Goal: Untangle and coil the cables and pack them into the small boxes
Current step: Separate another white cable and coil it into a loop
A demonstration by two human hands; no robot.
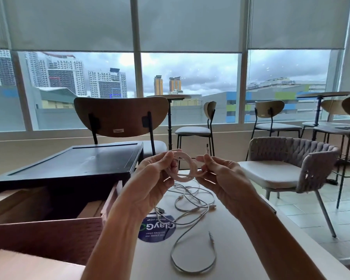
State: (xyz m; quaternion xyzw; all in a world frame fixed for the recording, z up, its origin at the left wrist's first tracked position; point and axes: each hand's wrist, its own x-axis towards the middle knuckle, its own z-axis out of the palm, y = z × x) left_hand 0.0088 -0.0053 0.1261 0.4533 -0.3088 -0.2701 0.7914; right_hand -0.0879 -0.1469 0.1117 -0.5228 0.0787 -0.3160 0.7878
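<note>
White cable, wound into a small coil [187,168], is held up in the air above the table [240,249], between the person's two hands. The left hand [150,178] has its fingers curled round the coil's left side. The right hand [224,178] pinches the right side between thumb and fingers, and the cable's plug end [207,147] stands up just above that pinch.

To my eye this is the coiling step, close to finished on this one cable: the loops look even and only the short end is free. The next move would be tucking or wrapping that end so the loops do not spring apart, then lowering the coil into a box on the left.

Counting: two hands and one coil. On the table is one knot of loose white cables [190,199]; I cannot tell how many strands make it up, though probably two or more. One greyer cable [192,257] loops toward the near edge. One wooden crate [49,229] stands at the left, with at least two brown boxes [91,209] showing inside it.
</note>
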